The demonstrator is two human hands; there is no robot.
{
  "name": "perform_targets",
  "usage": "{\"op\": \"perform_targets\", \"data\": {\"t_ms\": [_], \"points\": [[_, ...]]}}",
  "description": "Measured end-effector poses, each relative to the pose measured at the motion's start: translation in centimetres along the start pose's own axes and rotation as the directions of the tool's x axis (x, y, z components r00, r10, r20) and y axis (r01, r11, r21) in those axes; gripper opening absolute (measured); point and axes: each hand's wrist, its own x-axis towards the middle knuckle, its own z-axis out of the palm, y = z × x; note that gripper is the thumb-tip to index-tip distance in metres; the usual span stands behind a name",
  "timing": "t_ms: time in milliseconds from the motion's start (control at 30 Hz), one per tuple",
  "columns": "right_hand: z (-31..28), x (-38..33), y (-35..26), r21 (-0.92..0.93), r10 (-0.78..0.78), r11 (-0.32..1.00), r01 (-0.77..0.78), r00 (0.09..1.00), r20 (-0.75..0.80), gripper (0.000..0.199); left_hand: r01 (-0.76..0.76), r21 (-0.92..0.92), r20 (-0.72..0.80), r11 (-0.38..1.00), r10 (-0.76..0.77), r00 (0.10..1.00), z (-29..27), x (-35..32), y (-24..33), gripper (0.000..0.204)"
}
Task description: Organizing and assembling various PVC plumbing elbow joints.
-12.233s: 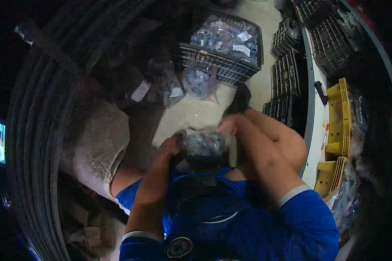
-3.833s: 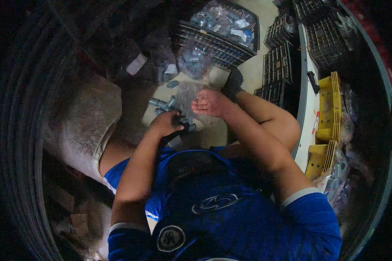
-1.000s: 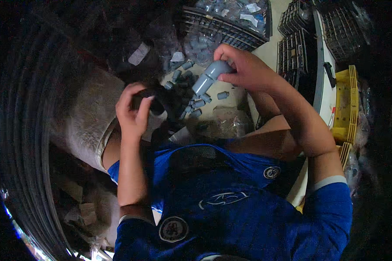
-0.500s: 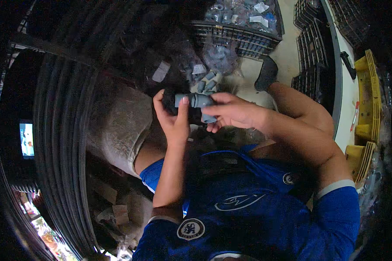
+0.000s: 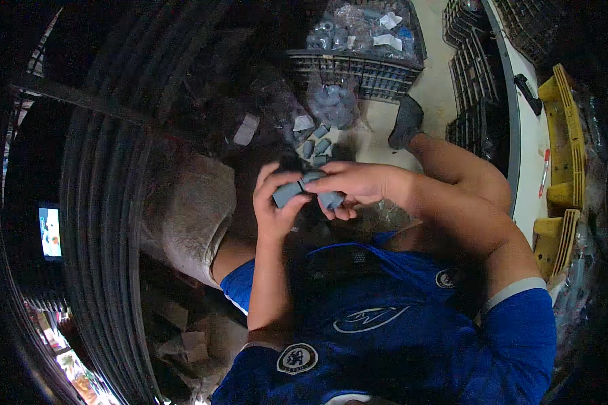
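Note:
Both hands meet in front of my chest over grey plastic pipe fittings. My left hand (image 5: 275,206) grips one grey fitting (image 5: 288,193). My right hand (image 5: 358,185) closes on a second grey fitting (image 5: 330,200) pressed end to end against the first. Several loose grey fittings (image 5: 315,146) lie on the floor just beyond my hands. A clear bag of fittings (image 5: 332,104) stands behind them.
A black mesh crate (image 5: 358,64) full of bagged fittings sits ahead. Stacked black crates (image 5: 471,64) and yellow trays (image 5: 569,145) stand at the right by a white table edge (image 5: 524,145). Coiled black pipe (image 5: 108,202) curves along the left. A grey sack (image 5: 186,206) lies beside my knee.
My hands have drawn closer together and lower toward my chest; the two grey fittings are now held joined between both hands, where the right hand earlier carried one alone.

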Motion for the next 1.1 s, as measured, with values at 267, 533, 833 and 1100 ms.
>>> {"op": "perform_targets", "data": {"t_ms": [267, 533, 833, 1100], "points": [[2.1, 1.4, 1.3, -0.259, -0.175, 0.957, 0.130, 0.972, -0.156, 0.028, 0.177, 0.050, -0.273, 0.983, -0.157, 0.949, 1.7, -0.9, 0.8, 0.018], [0.5, 0.8, 0.3, -0.261, -0.167, 0.954, 0.150, 0.985, -0.045, 0.034, 0.050, 0.102, -0.380, 0.994, -0.008, 0.925, 1.5, -0.9, 0.2, 0.031], [1.8, 1.2, 1.5, -0.466, -0.251, 0.864, 0.190, 0.965, -0.073, 0.038, 0.288, -0.147, -0.284, 0.946, -0.319, 0.904, 1.4, 1.2, 2.0, 0.034], [1.8, 2.9, 3.6, -0.661, -0.638, 0.622, 0.419, 0.761, -0.117, 0.054, 0.314, -0.164, -0.268, 0.935, -0.349, 0.898, 1.3, 1.4, 1.3, 0.036]]}}
